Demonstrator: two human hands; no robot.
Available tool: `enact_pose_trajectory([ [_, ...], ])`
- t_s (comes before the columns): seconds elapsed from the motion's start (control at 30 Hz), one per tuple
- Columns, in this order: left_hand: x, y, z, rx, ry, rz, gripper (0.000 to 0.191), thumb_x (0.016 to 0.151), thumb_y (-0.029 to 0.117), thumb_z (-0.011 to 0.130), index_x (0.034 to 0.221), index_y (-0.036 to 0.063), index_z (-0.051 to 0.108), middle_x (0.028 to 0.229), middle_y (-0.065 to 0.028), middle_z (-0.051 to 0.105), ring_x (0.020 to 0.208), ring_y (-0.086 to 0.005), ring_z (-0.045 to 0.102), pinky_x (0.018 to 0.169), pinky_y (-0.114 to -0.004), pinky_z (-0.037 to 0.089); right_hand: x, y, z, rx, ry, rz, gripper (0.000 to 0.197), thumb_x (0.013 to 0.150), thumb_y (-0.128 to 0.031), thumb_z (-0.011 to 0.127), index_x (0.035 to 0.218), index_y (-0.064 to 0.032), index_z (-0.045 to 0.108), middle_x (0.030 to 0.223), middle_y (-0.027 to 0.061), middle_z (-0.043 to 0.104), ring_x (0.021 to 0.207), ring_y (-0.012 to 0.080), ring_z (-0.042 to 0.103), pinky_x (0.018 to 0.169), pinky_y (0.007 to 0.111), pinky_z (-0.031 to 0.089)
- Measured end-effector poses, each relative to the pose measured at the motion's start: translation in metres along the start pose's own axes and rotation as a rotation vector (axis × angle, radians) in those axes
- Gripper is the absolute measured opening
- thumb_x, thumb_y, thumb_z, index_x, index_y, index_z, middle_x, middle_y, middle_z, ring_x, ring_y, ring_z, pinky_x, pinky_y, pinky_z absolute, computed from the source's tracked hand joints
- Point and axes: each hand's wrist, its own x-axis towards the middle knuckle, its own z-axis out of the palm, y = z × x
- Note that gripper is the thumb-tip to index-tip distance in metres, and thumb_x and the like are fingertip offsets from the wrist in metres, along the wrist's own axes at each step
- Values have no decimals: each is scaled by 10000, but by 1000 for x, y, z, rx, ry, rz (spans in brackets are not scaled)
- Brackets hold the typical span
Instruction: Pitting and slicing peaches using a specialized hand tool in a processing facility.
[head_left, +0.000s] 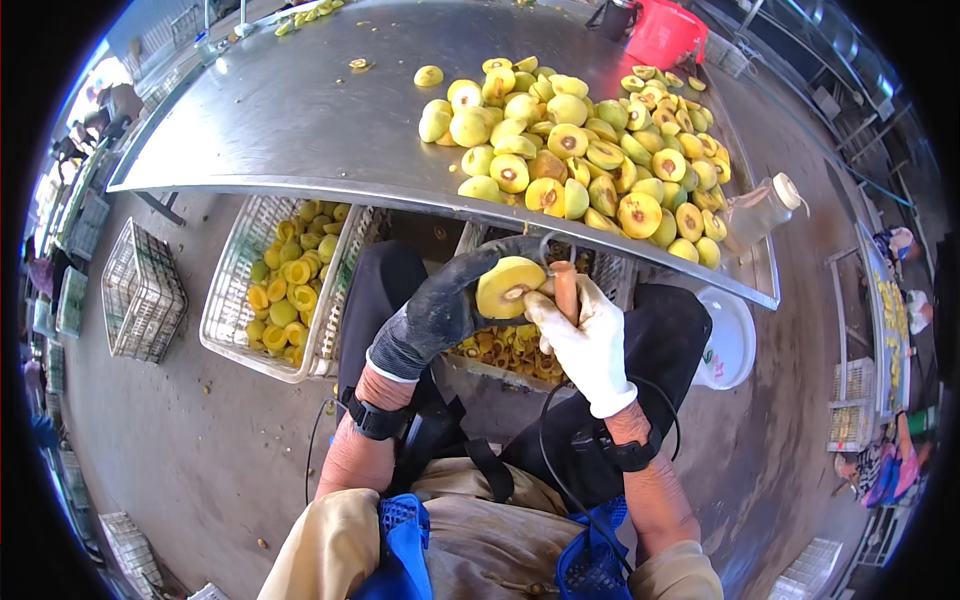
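My left hand (442, 300), in a dark coated glove, holds a halved yellow peach (499, 289) with its cut face and pit showing. In my white-gloved right hand (585, 341) is a tool with a wooden handle (564, 289) and a curved metal loop (559, 246) at its upper end. The right thumb and a fingertip are at the peach's cut face, beside the pit. Both hands are above my lap, just before the table edge. On the steel table (300, 127) lies a heap of halved peaches (566, 140), many with pits in them.
Below left, a white plastic crate (217, 330) holds hollowed peach halves (289, 289). Pits and scraps (517, 349) fill another crate between my knees. A clear bottle (757, 210) and a red bucket (666, 34) stand on the table's right side; a white basin (727, 337) is on the floor.
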Motion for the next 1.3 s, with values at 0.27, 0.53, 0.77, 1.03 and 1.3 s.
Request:
enact_pose_trajectory([
  [0.27, -1, -34, 8, 645, 11, 379, 499, 833, -66, 484, 1316, -6, 371, 1261, -196, 485, 1158, -305, 495, 1021, -315, 355, 0, 11, -3, -401, 108, -170, 190, 801, -179, 650, 866, -19, 573, 603, 138, 587, 511, 262, 607, 483, 320, 473],
  [0.53, 7, -51, 22, 712, 204, 357, 537, 728, 0, 556, 1256, 22, 455, 1201, -158, 543, 1126, -325, 521, 987, -367, 386, -5, 6, 5, -617, 299, -443, 155, 771, -137, 683, 844, -69, 565, 605, 114, 586, 498, 274, 597, 456, 335, 467],
  [0.77, 14, -19, 25, 148, 302, 74, 453, 872, 249, 577, 1234, 3, 463, 1141, -132, 556, 1053, -210, 548, 903, -314, 439, -25, 3, 19, -543, 144, -416, 179, 805, -154, 677, 855, -25, 562, 592, 102, 590, 487, 223, 602, 469, 295, 467],
  [1.03, 8, -8, 31, -171, 298, 134, 462, 781, -76, 603, 1216, -8, 463, 1299, -164, 464, 1198, -239, 462, 948, -320, 419, -16, -1, 9, 94, -95, 175, 334, 925, -323, 517, 930, 10, 521, 584, 37, 562, 428, 90, 517, 414, 233, 407],
  [1.3, -2, -37, 25, 228, 275, 201, 539, 798, -2, 644, 1275, 11, 394, 1234, -158, 520, 1084, -247, 553, 949, -353, 441, -18, 23, 14, -292, -11, -201, 302, 902, -238, 559, 954, 47, 474, 579, 167, 534, 478, 311, 557, 428, 357, 420],
])
